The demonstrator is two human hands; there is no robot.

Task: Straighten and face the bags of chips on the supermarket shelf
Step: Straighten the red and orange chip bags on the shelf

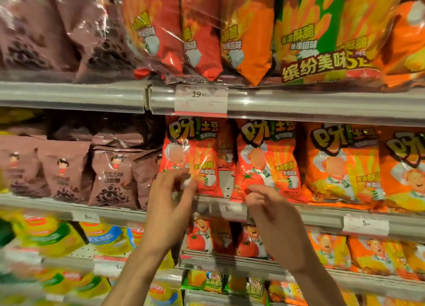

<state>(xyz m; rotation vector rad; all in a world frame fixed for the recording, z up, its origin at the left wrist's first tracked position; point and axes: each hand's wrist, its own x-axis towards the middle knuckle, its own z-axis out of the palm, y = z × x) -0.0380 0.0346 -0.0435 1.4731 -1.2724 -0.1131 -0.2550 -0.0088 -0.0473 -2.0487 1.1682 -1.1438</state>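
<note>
Head view: two hands [171,204] [273,216] at two red chip bags [195,153] [266,158].

Bare forearms, no sleeves, slender fingers

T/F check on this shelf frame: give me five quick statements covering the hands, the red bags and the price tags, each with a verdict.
1. Both hands are at the lower edges of red chip bags on the middle shelf. True: the left hand is at the left red bag, the right hand at the right red bag.
2. The two red bags are pressed together. False: a gap shows between them.
3. The price tag above the left red bag reads 19. True.
4. Brown bags sit right of the red ones. False: they sit to the left; orange bags are to the right.
5. The right hand holds a bag off the shelf. False: the bag stands on the shelf.
</note>
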